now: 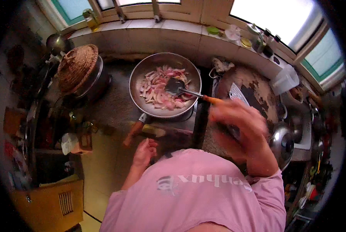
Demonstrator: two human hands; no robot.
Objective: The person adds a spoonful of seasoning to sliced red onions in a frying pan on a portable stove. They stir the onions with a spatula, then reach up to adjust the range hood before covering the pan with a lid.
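Observation:
My right hand (239, 116), blurred, grips the orange-brown handle of a spatula (193, 92). Its dark flat blade lies on sliced pink-and-white food (158, 90) in a round metal frying pan (136, 69). Whether the slices are onion or meat cannot be told. The pan sits on the stove, its wooden handle (133, 132) pointing towards me and to the left. Just right of that handle, and apart from it, my left hand (145, 152) hangs near my shirt with curled fingers and nothing visible in it.
Left of the pan stands a pot (96, 78) under a woven conical cover (77, 66). On the right are a round worn board (257, 90) with a patterned cleaver blade (238, 93), a plastic jug (286, 79) and a metal lid (282, 143). A tiled sill (178, 24) runs behind.

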